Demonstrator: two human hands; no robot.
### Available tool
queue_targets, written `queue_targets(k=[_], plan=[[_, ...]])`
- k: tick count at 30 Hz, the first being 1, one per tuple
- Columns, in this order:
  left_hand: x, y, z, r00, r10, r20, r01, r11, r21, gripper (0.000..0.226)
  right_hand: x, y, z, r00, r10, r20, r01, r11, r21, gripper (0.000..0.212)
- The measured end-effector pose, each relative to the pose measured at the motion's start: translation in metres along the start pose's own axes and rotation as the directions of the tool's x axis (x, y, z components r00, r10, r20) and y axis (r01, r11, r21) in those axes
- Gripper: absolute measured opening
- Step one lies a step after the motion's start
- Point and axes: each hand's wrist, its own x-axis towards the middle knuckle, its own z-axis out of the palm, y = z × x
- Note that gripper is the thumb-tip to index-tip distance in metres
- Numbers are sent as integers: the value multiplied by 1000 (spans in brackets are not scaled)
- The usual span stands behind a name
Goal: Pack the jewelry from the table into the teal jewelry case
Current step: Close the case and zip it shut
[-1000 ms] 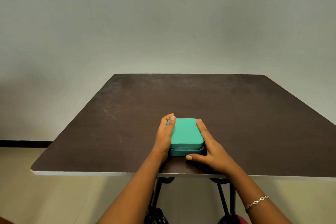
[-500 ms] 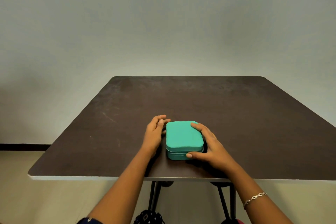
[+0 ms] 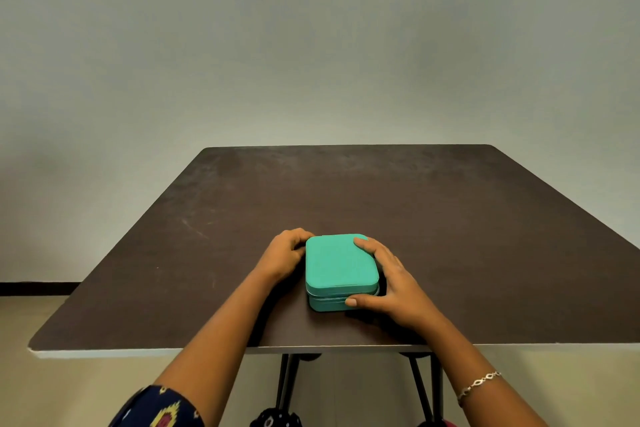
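I see the closed teal rectangular jewelry case (image 3: 337,262) lying flat on the dark brown table (image 3: 450,236), close to its near edge, about the middle. The right hand (image 3: 398,284) grips its right side, thumb on the front wall. The left hand (image 3: 285,253) curls around its far left corner.

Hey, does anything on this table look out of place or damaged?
Nothing serious. The teal jewelry case sits flat and closed, held between the left hand and right hand. The table only shows faint scuffs toward its left side.
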Motion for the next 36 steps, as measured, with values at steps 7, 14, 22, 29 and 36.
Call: queue_targets(k=[7, 14, 22, 29, 36], plan=[[3, 25, -20, 955, -28, 294, 36, 999, -23, 29, -1, 1, -1, 1000, -8, -4, 8, 1000, 11, 79], [18, 38, -33, 929, -76, 363, -45, 949, 312, 24, 1, 2, 1, 1000, 5, 3, -5, 999, 31, 80], [13, 26, -32, 982, 83, 171, -146, 906, 397, 19, 1, 1, 1, 1000, -10, 5, 9, 999, 46, 76], [4, 22, -30, 991, 106, 82, -131, 893, 430, 20, 2, 1, 1, 1000, 1, -7, -1, 999, 48, 76], [-17, 15, -32, 995, 98, -33, -80, 933, 351, 17, 1, 1, 1, 1000, -2, -4, 2, 998, 56, 73]])
